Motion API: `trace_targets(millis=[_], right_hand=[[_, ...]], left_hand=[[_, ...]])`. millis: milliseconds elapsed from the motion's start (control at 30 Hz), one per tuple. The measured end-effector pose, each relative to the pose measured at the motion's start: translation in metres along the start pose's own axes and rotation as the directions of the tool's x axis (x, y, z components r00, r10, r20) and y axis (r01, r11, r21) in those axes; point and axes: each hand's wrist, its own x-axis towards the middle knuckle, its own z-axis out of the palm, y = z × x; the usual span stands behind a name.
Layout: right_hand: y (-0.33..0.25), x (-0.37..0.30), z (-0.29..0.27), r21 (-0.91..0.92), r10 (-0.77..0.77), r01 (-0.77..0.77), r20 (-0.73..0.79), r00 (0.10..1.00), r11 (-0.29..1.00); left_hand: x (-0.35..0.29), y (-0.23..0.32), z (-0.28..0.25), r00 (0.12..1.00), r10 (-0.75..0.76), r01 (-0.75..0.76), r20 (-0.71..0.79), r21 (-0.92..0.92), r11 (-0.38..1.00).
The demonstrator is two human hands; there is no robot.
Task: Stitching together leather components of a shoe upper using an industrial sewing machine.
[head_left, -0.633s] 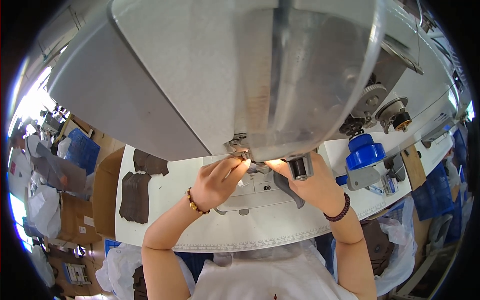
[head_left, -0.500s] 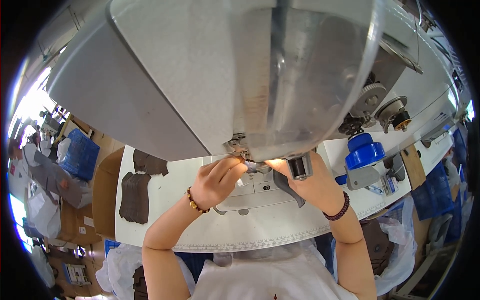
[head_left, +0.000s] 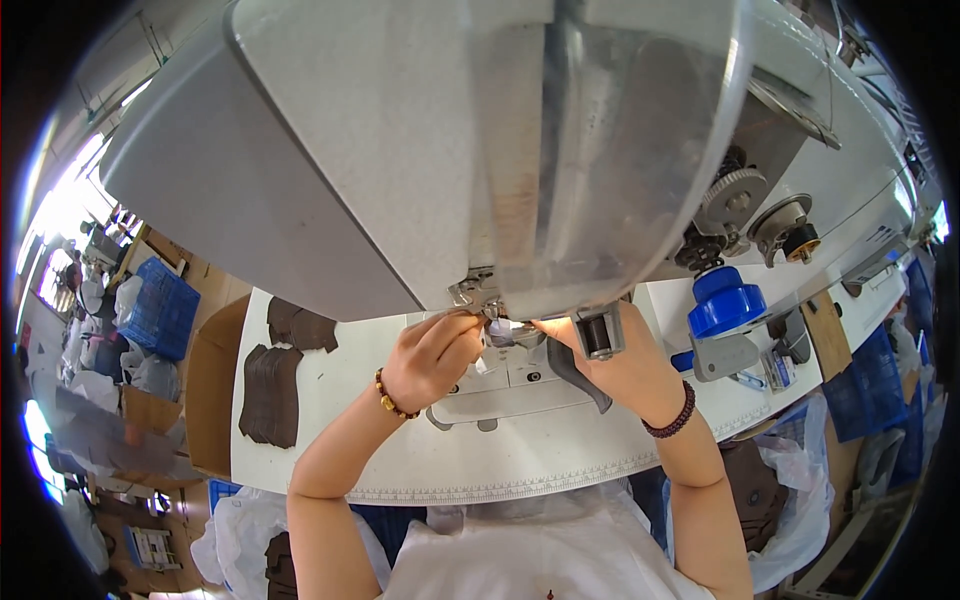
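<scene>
My left hand (head_left: 432,360), wearing a beaded bracelet, is closed in a pinch at the lit needle area (head_left: 490,305) of a large white sewing machine (head_left: 400,140). What its fingertips hold, if anything, is hidden. Across the needle area, my right hand (head_left: 640,370) wears a dark beaded bracelet. Most of its fingers are behind the machine head and a small metal bracket with a black cylinder (head_left: 600,334); one lit fingertip points toward the needle. A grey curved lever (head_left: 578,376) hangs between the hands, above the machine's white bed (head_left: 510,400).
Stacked dark brown pieces (head_left: 268,395) lie on the white table (head_left: 400,470) at left, with more brown pieces (head_left: 303,326) behind them. A cardboard box (head_left: 215,380) adjoins the left edge. At right are a blue knob (head_left: 725,300) and a plastic bag (head_left: 805,490) with brown pieces.
My left fingers have shifted slightly left, away from the needle area. My right hand stays almost in place. At far left, a grey blurred shape in the background has moved lower.
</scene>
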Motion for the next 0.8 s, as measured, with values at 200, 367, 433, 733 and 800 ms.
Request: trace_targets(millis=[200,367,433,733,800], right_hand=[[0.002,-0.002,0.003,-0.072,0.015,-0.016,-0.003,1.000,0.997],[0.001,0.000,0.000,0.158,0.109,-0.114,0.041,0.993,0.981],[0.000,-0.001,0.000,0.232,0.108,-0.099,-0.027,0.994,0.968],[-0.001,-0.003,-0.002,-0.093,-0.080,0.078,-0.015,0.997,0.993],[-0.004,-0.003,0.001,-0.095,-0.066,0.062,-0.038,0.997,0.994]], left_hand=[[-0.001,-0.003,0.003,1.000,-0.021,0.021,-0.005,0.021,1.000],[-0.001,-0.006,0.003,0.999,-0.003,0.005,-0.049,0.031,0.999],[-0.001,-0.006,0.003,1.000,0.005,-0.004,-0.026,0.021,1.000],[0.002,-0.003,0.004,0.996,-0.051,0.052,-0.078,0.004,0.999],[0.003,0.005,0.003,0.991,-0.125,0.125,-0.054,0.002,0.992]])
